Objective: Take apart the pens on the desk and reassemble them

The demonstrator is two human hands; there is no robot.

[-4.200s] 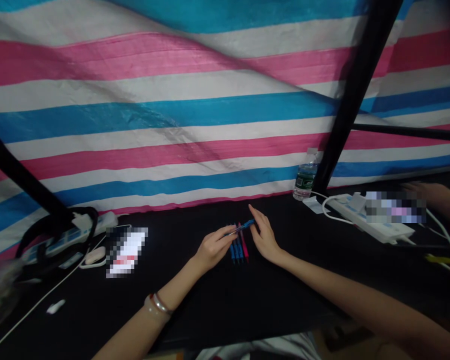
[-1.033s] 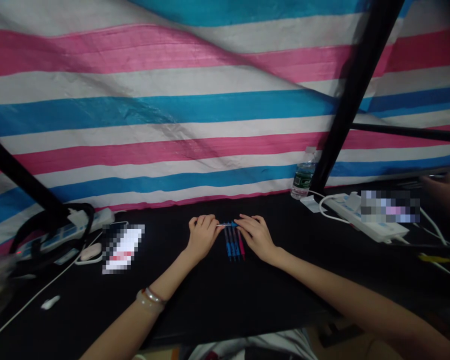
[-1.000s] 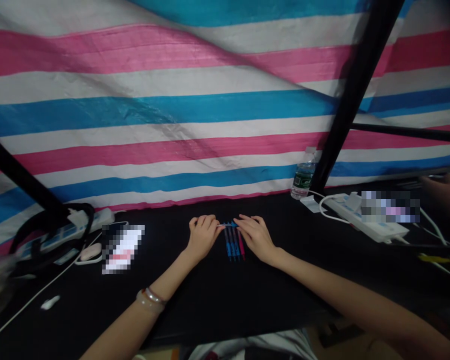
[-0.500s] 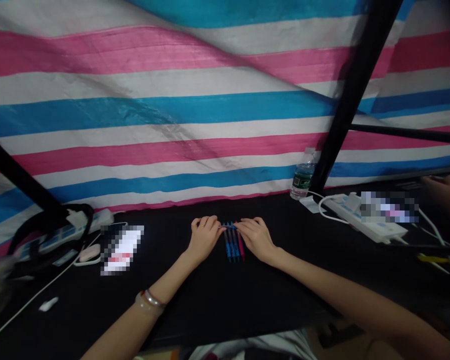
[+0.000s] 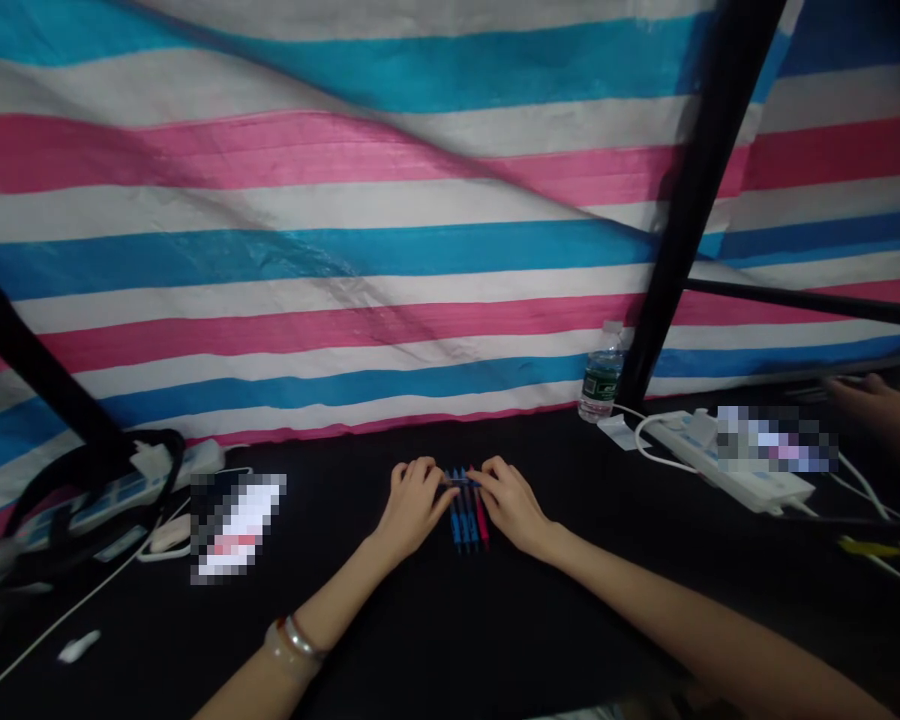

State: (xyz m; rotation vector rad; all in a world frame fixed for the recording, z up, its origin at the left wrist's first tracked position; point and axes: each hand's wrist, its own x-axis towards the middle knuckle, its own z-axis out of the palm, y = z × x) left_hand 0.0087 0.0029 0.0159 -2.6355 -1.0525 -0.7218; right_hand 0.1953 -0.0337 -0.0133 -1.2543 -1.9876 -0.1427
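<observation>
A small row of pens point(image 5: 466, 520), several blue and one red, lies side by side on the black table point(image 5: 450, 620). My left hand point(image 5: 412, 503) and my right hand point(image 5: 511, 502) rest at either side of the row's far end. Both have curled fingers pinched on a thin blue pen point(image 5: 461, 482) held crosswise over the others, between the two hands' fingertips. A bracelet sits on my left wrist.
A water bottle point(image 5: 600, 372) stands by a black pole point(image 5: 690, 200) at the back right. A white power strip point(image 5: 727, 465) with cables lies right; another person's hand point(image 5: 870, 410) is at the far right. A power strip, black headphones point(image 5: 90, 490) and a phone lie left.
My hands have drawn closer together over the pens' far end, the crosswise pen now shorter between them. The view has tilted, so everything sits lower in the picture.
</observation>
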